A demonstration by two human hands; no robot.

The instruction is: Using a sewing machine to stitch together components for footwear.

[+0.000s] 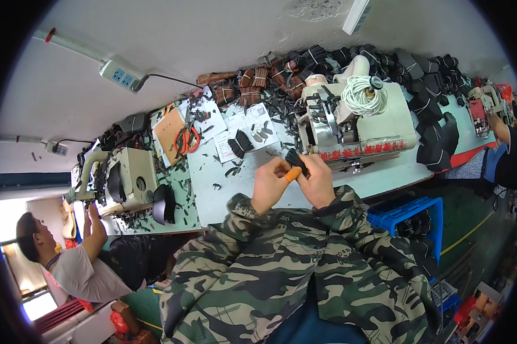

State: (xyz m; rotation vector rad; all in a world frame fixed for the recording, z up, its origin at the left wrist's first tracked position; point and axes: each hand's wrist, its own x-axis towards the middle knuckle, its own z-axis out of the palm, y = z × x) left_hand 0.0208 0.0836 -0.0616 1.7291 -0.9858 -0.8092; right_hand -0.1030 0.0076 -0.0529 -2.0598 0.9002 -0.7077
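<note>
Close together over the table's front edge, my left hand point(270, 184) and my right hand point(317, 180) are both closed on a small bundle of black strips point(293, 158). An orange finger cot point(293, 174) covers one digit between them. The fingers hide the lower part of the bundle. Beyond my left hand, a similar black bundle point(240, 144) lies on a printed paper sheet point(264, 121). Just past my right hand stands a cream sewing-type machine point(387, 117) with a coil of white cord point(363, 96) on top.
Orange-handled scissors point(186, 139) lie on papers at the left, among black scraps. Brown bundles point(251, 86) and black pieces line the wall. A second machine point(133, 180) stands left, where a person point(92, 264) works. A blue crate point(439, 221) sits below at the right.
</note>
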